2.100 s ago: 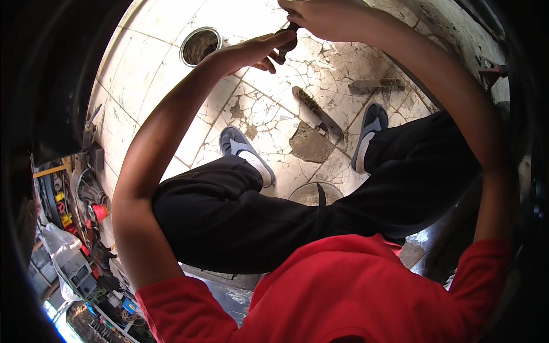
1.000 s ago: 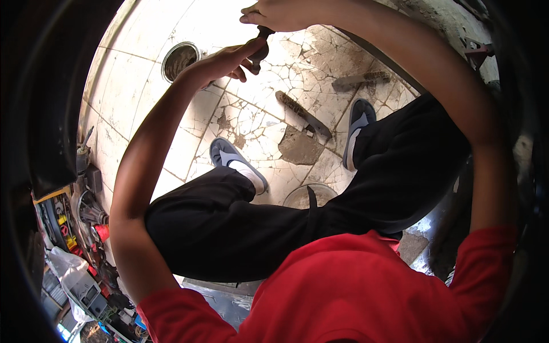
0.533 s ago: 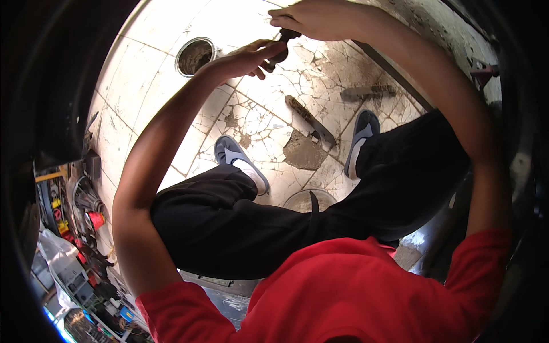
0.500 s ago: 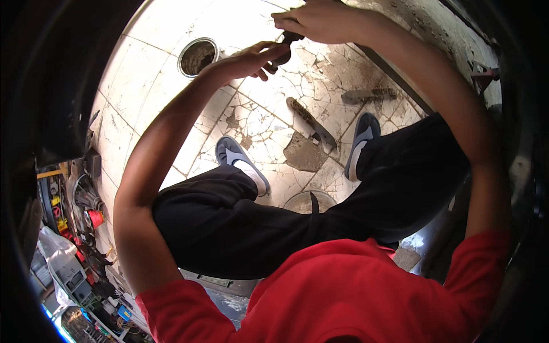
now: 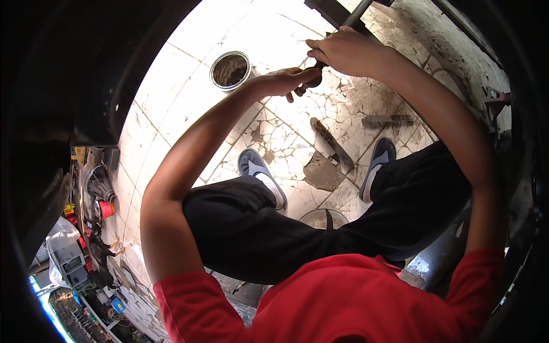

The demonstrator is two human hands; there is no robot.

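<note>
My left hand [image 5: 283,83] is closed around the dark, knobbed lower end of a rod-like metal part [image 5: 311,83]. Just above and to the right, my right hand [image 5: 351,52] is wrapped over the same part, its thumb and fingers pointing left. A dark bar [image 5: 358,12] runs up and away beyond the right hand; whether it is one piece with the held part is hidden by my fingers. Both arms are stretched forward over the tiled floor, hands nearly touching.
An open metal can [image 5: 230,71] with dark contents stands left of my hands. Two brushes, one near my feet [image 5: 331,144] and one farther right [image 5: 388,120], lie on cracked tiles. Tools and boxes [image 5: 74,260] crowd the left. A dark overhanging body [image 5: 86,68] borders the view.
The view has shifted, so the floor, can and brushes appear lower and farther right. Both hands keep their grip on the dark part, and more of the bar beyond the right hand shows.
</note>
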